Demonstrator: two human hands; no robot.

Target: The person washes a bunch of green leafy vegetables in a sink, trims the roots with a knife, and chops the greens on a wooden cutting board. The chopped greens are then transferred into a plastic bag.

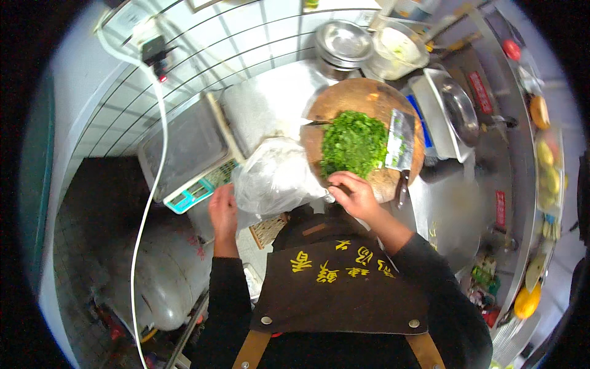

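A clear plastic bag (276,177) lies bunched between my hands, against the near left side of a round wooden chopping board (364,94). My right hand (355,196) has thumb and forefinger closed on the bag's right edge, beside the board's near rim. At the bag's left edge is my left hand (223,214), fingers curled; whether they grip the film cannot be made out. A heap of chopped leafy greens (355,143) covers the middle of the board. To its right rests a cleaver (400,140), bits of green on its blade, its dark handle over the board's edge.
Left of the bag stands a digital scale (184,143). Stacked metal bowls (345,44) and a plastic tub (398,48) stand behind the board. A white container (438,113) is at its right. A white cable (161,124) hangs down the left side, near a gas cylinder (166,286).
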